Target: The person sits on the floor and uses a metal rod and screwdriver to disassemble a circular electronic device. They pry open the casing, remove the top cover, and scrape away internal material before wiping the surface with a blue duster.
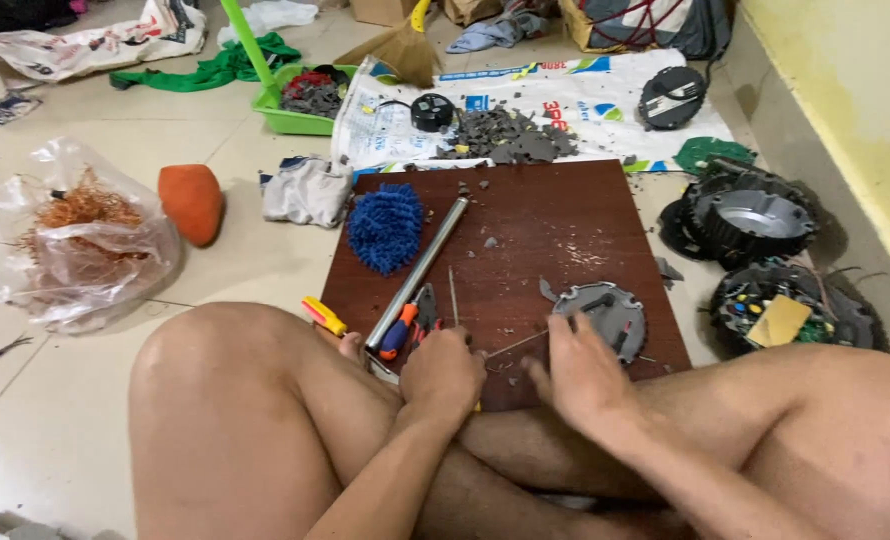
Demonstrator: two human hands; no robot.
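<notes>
I sit cross-legged on the floor behind a dark brown wooden board (pixel 555 215). My left hand (pixel 443 370) is closed near the board's front edge; what it grips is hidden by the fingers. A thin wire or rod (pixel 515 343) runs between my hands. My right hand (pixel 577 370) rests at the board's front, fingers spread, touching the near edge of a round grey plastic part (pixel 605 315). Beside my left hand lie orange-and-blue pliers (pixel 403 328), a long metal tube (pixel 420 268) and a yellow-and-red screwdriver handle (pixel 323 316).
A blue fluffy cloth (pixel 385 228) lies on the board's left. Round dismantled housings (pixel 750 215) and a circuit part (pixel 780 318) lie at right. A clear bag of copper wire (pixel 70 235), an orange object (pixel 192 203), a green tray (pixel 305 100) and broken grey pieces (pixel 510 135) lie around.
</notes>
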